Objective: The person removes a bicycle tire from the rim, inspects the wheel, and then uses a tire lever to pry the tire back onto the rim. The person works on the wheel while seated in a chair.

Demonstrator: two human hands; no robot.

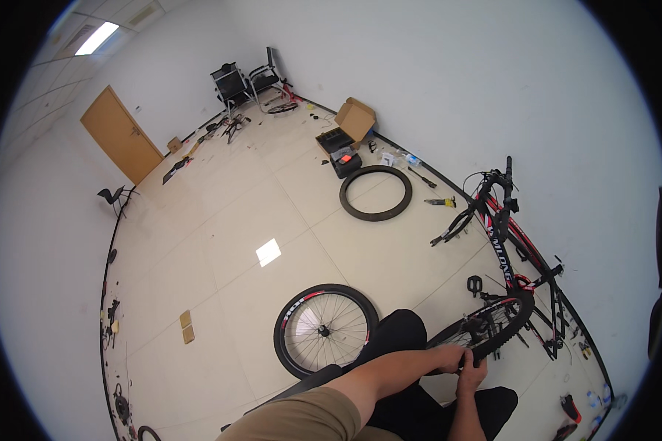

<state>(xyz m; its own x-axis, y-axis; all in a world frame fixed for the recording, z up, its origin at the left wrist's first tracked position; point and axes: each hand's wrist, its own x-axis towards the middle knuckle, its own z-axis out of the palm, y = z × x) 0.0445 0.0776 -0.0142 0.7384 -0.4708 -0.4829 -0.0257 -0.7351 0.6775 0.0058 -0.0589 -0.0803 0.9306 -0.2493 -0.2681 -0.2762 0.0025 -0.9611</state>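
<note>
Head view. Item: one spoked wheel (481, 326) with a knobbly black tyre, located at lower right, tilted in front of a black and red bicycle frame (501, 253). Left hand (451, 358) and right hand (471, 375): side by side, fingers closed on the tyre's near edge.

Containers: one open cardboard box (360, 119), flaps raised, near the wall; in front of it, a black tray (335, 140) with compartments, contents too small to tell. Adjacent, one black case (347, 167) with an orange item (346, 159) on top; inside not visible. One small carton (174, 145) near the door (121, 134), contents hidden. Clear plastic bottles (594, 399) at lower right, fill level not discernible.

Markings: large white lettering along the frame; white lettering and red decals on the rim of a second wheel (324, 331), flat on the tiled floor (228, 279). Loose black tyre (375, 217) beyond: no lettering legible.
</note>
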